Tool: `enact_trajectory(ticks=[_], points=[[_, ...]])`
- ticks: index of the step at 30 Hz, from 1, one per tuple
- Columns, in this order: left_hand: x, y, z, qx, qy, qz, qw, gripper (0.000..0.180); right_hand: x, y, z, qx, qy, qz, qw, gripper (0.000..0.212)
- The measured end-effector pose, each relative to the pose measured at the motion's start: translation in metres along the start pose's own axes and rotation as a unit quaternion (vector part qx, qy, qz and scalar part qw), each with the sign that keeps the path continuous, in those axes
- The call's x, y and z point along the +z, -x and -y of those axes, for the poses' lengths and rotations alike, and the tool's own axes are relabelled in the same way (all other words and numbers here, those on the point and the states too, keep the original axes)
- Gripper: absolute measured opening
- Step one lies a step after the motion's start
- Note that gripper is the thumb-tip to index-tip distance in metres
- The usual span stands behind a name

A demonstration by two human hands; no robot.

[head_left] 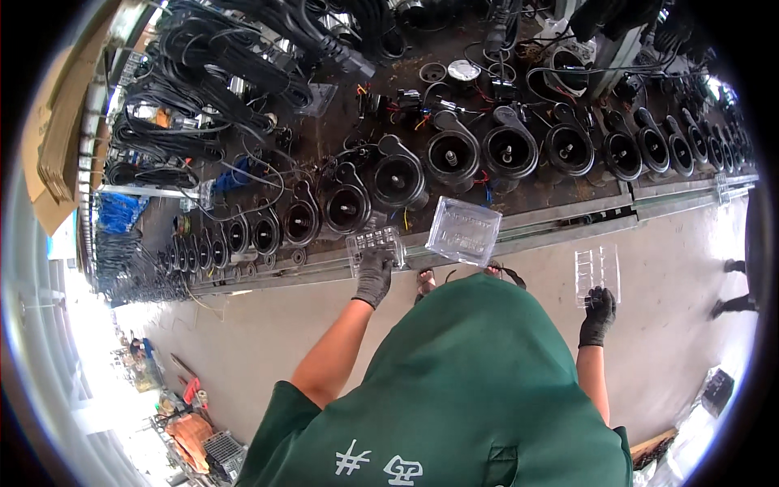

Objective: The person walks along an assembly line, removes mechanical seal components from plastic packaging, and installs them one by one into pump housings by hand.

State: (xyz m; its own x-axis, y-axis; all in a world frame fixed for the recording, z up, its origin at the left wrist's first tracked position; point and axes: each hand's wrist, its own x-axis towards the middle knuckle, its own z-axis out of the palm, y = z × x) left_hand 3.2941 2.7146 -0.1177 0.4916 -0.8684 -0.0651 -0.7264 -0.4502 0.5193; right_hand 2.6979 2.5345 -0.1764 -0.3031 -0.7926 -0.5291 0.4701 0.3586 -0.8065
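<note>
My left hand [374,280], in a grey work glove, grips the near edge of a clear plastic tray [376,240] with small compartments, by the bench's front edge. Out to the right, above the floor, my right hand [599,315] wears a dark glove and pinches the lower end of another clear compartmented tray [598,266]. Between my hands, a clear square plastic box [463,230] lies tilted over the bench edge. Black round housings [452,154] with side spouts stand in a long row just beyond it.
Coiled black cables [203,57] crowd the far left of the workbench [324,130]. Small parts with coloured wires [410,101] lie behind the housings. Cardboard sheets [61,154] stand at the far left. Another person's feet [734,304] show at the right, on the floor.
</note>
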Motion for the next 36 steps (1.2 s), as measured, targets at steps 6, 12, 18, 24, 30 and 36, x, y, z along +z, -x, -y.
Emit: enact_trajectory(ticks=[6, 12, 18, 24, 30, 36], points=[[0.019, 0.006, 0.019, -0.088, -0.059, 0.103, 0.989, 0.018, 0.004, -0.007, 0.001, -0.016, 0.022, 0.023, 0.999, 0.023], [0.007, -0.007, 0.000, -0.053, -0.203, 0.158, 0.965, 0.027, 0.019, 0.006, 0.004, -0.035, 0.012, 0.021, 0.999, 0.019], [0.000, -0.005, -0.001, -0.068, -0.174, 0.172, 0.967, 0.033, 0.021, 0.005, 0.003, -0.024, 0.017, 0.016, 0.999, 0.020], [-0.040, -0.044, -0.089, 0.096, 0.073, 0.016, 0.993, 0.022, 0.033, 0.006, 0.004, -0.016, -0.012, 0.012, 1.000, 0.021], [-0.061, -0.160, -0.202, 0.173, 0.011, -0.041, 0.984, 0.018, 0.037, 0.008, 0.001, -0.016, -0.036, 0.025, 0.999, 0.019], [-0.048, -0.220, -0.217, 0.120, -0.143, 0.063, 0.980, 0.019, 0.029, 0.015, 0.007, -0.017, -0.040, 0.014, 0.999, 0.018]])
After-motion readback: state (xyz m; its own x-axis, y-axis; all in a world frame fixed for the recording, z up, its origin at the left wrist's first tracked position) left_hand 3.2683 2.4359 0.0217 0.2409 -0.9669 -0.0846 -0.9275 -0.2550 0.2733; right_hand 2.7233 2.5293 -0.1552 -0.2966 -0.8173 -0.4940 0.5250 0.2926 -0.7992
